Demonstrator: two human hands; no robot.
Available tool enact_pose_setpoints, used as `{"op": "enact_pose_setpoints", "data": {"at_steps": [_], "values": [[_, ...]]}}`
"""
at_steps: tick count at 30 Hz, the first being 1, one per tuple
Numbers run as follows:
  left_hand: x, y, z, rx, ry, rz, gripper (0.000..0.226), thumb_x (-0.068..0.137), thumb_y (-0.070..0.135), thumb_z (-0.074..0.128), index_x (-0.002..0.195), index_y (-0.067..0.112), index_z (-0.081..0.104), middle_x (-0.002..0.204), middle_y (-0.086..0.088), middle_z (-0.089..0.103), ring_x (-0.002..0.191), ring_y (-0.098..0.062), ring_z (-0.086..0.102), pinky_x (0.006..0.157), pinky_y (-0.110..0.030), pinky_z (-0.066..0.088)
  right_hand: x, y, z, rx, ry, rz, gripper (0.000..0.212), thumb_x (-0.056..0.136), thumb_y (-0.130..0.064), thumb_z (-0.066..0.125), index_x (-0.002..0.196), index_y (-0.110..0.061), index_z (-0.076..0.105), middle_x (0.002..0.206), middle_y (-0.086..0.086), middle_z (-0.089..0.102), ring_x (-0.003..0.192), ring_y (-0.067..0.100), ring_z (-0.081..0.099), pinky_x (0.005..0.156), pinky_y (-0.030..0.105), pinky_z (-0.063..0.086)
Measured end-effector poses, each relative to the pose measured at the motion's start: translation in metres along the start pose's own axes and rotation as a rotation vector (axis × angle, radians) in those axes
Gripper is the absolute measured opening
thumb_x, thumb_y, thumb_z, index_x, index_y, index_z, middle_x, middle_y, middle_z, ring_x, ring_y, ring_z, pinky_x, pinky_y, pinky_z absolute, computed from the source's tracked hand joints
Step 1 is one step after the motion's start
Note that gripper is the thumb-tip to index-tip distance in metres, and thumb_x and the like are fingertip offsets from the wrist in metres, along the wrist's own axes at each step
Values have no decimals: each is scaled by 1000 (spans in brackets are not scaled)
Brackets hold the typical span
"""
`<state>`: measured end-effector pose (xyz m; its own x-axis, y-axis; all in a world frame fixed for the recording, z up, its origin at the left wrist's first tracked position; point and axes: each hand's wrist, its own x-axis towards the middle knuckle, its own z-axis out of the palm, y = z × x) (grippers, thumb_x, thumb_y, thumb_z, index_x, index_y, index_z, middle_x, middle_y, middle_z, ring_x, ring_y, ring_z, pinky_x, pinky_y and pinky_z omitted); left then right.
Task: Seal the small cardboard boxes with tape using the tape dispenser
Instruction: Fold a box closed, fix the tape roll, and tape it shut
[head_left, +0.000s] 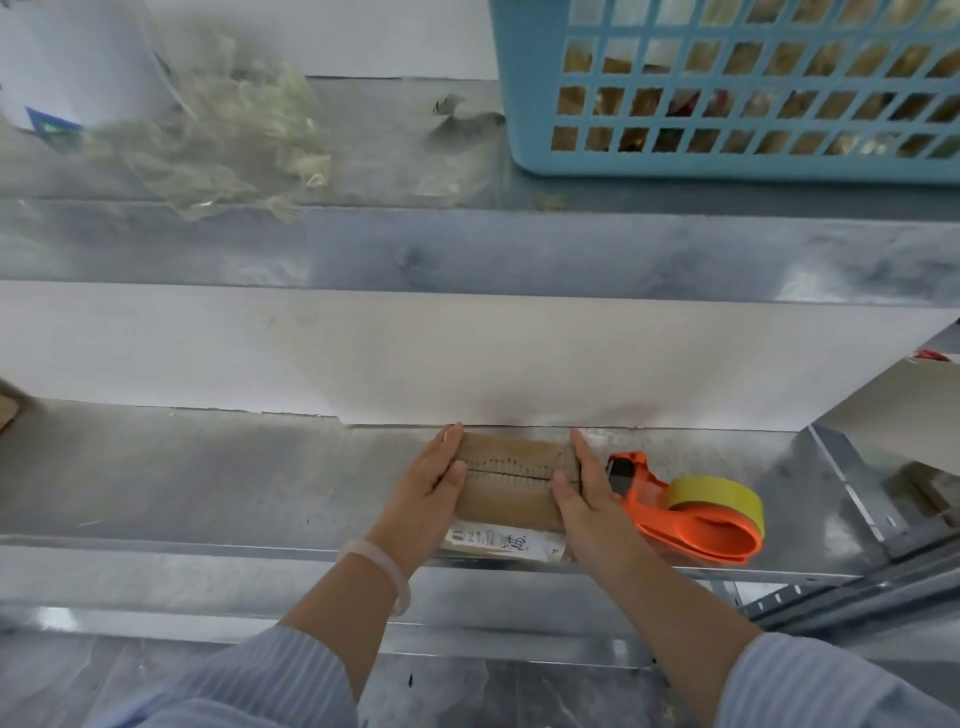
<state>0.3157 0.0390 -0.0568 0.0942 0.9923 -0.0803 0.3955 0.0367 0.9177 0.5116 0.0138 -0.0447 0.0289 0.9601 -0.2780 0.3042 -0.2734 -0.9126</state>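
A small brown cardboard box (511, 480) lies on the lower metal shelf, its top flaps meeting in a jagged seam, a white printed label on its near side. My left hand (434, 480) holds the box's left end, thumb on top near the seam. My right hand (579, 491) holds the right end the same way. An orange tape dispenser (685, 512) with a yellow tape roll lies on the shelf just right of my right hand, untouched.
A blue plastic basket (727, 88) with brown items stands on the upper shelf at the right. Crumpled clear plastic (218, 135) and a white container (78, 57) sit at the upper left. A white wall panel (467, 353) backs the lower shelf (208, 478).
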Motion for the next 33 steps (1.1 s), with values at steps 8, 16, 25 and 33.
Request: {"op": "enact_pose_setpoints", "data": {"at_steps": [8, 16, 25, 33], "values": [[-35, -27, -23, 85, -179, 164, 99, 59, 66, 78, 144, 46, 31, 152, 30, 4, 136, 13, 21, 95, -14, 48, -11, 7, -2, 61, 125, -38, 39, 96, -32, 59, 133, -36, 49, 125, -13, 55, 104, -5, 54, 73, 9, 47], [-85, -36, -50, 84, 308, 207, 82, 52, 57, 84, 125, 37, 52, 128, 21, 34, 121, 1, 43, 94, -21, 52, -9, -29, 38, -8, -51, -199, 26, 95, -35, 59, 119, -43, 52, 111, -29, 55, 95, -24, 52, 69, -3, 39], [-133, -50, -149, 82, 714, 151, 77, 54, 61, 80, 123, 39, 54, 122, 27, 32, 118, 4, 42, 88, -17, 53, -21, -92, 148, -79, -306, -391, 69, 78, -62, 53, 143, -50, 31, 136, -35, 38, 129, -8, 39, 107, 23, 33], [-173, -97, -280, 92, 858, 54, 94, 43, 85, 73, 125, 43, 51, 124, 21, 31, 118, 6, 40, 91, -23, 52, -27, -146, 296, -110, -384, -484, 68, 78, -63, 55, 140, -49, 34, 139, -30, 38, 134, -2, 36, 114, 33, 33]]}}
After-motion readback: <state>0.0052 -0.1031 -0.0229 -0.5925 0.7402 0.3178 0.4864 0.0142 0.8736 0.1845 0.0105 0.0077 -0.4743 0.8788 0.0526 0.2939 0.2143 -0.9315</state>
